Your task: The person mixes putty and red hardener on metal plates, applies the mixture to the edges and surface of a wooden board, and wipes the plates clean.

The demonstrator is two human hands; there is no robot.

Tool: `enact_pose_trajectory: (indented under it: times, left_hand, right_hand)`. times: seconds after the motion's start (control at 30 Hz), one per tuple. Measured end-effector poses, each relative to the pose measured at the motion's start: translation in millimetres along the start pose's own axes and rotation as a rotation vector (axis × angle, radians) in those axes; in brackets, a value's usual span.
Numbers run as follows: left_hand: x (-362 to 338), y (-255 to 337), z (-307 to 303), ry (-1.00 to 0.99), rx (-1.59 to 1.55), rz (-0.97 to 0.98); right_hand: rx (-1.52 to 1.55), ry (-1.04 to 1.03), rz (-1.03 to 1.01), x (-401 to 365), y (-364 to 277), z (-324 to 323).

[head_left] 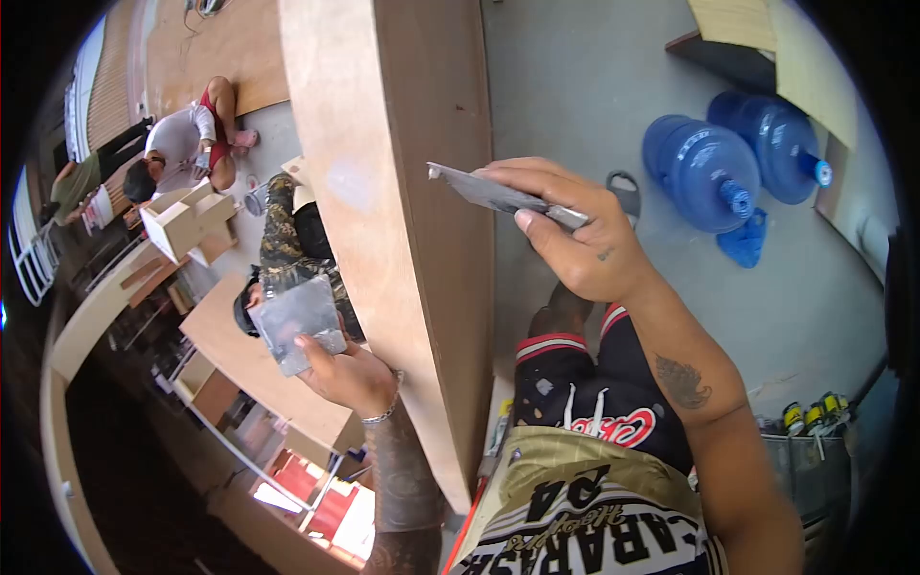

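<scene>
My left hand (356,379) is closed on a squarish, flat grey putty plate (299,321), smeared and worn, with the thumb across its face. My right hand (585,230) grips a flat metal putty scraper (484,190) between thumb and fingers. A small pale lump shows at the scraper's far corner. Between the two hands runs a long plywood box or panel (369,230), its side face in shadow. On its lighter face is a whitish smeared patch (353,182). Neither tool appears to touch the wood.
Two large blue water jugs (700,172) lie on the grey floor at right, near a blue plastic bag (743,240). A person in camouflage (283,240) is close behind the panel. Another person (182,144) squats farther off beside wooden furniture parts (192,225). Cans (815,417) stand lower right.
</scene>
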State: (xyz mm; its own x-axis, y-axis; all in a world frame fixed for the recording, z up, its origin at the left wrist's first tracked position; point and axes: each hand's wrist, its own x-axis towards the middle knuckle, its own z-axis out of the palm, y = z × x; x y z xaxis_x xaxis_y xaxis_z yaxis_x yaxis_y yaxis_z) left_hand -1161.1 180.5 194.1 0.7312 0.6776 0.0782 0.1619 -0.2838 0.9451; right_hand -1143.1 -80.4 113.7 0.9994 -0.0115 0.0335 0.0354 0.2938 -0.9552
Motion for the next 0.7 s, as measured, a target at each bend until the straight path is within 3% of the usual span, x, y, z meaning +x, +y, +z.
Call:
enact_pose_trajectory:
  times: [0.13,0.3,0.47,0.57,0.7]
  left_hand:
    - [-2.8,-4.4,6.9,0.140,0.116,0.051]
    - [2.6,-10.2,0.9,0.116,0.116,0.070]
    - [9.7,-13.1,-9.0,0.145,0.152,0.097]
    - [10.3,-9.9,-13.1,0.038,0.117,0.017]
    - [5.9,-7.7,-3.3,0.109,0.115,-0.006]
  right_hand:
    - [0.066,0.015,-0.010,3.5,15.6,8.3]
    - [0.086,0.064,-0.003,10.2,20.8,23.5]
    - [-0.082,0.103,-0.037,3.0,0.3,53.4]
    - [-0.077,0.144,0.025,-13.3,-15.5,77.2]
    - [-0.066,0.034,-0.027,-38.5,-3.0,73.0]
